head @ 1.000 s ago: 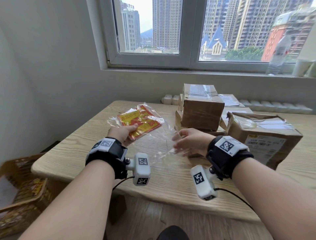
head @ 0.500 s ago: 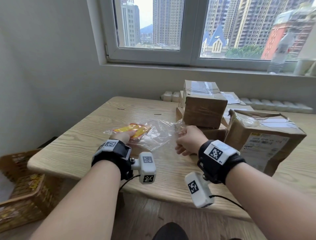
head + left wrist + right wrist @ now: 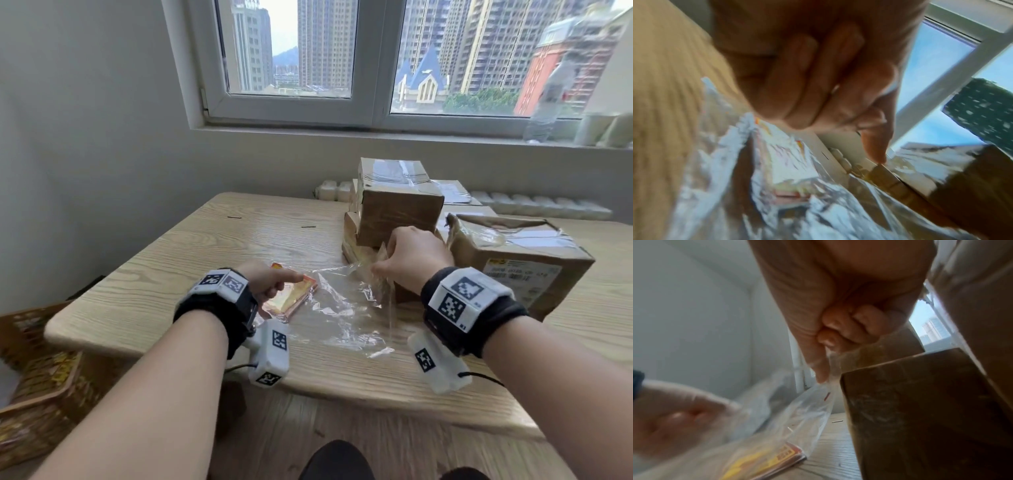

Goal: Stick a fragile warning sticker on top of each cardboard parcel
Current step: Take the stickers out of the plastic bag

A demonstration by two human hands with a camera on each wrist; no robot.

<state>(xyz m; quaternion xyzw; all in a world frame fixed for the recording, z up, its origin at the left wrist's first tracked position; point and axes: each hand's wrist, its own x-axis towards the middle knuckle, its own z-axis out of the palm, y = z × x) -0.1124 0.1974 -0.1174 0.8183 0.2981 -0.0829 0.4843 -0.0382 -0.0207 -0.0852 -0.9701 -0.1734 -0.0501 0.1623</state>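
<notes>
A stack of red-and-yellow fragile stickers [image 3: 290,298] [image 3: 766,457] lies on the wooden table [image 3: 178,274] inside a clear plastic bag [image 3: 342,308] [image 3: 807,410]. My left hand [image 3: 270,284] [image 3: 807,81] holds the stack down through the bag, index finger stretched along its top, the other fingers curled; the thumb is hidden. My right hand [image 3: 411,260] [image 3: 822,369] pinches the bag's right end beside the parcels. A taped parcel [image 3: 397,205] stands on a flat one [image 3: 352,240]; a larger parcel [image 3: 513,253] sits to the right.
A wicker basket [image 3: 34,377] with yellow items stands on the floor at the left. A water bottle [image 3: 548,102] and cups [image 3: 603,130] are on the windowsill. A white ribbed strip [image 3: 335,190] runs behind the table.
The sticker bag came down from mid-air onto the table. My left hand lowered with the stack, and my right hand drew the bag's end to the right, toward the parcels.
</notes>
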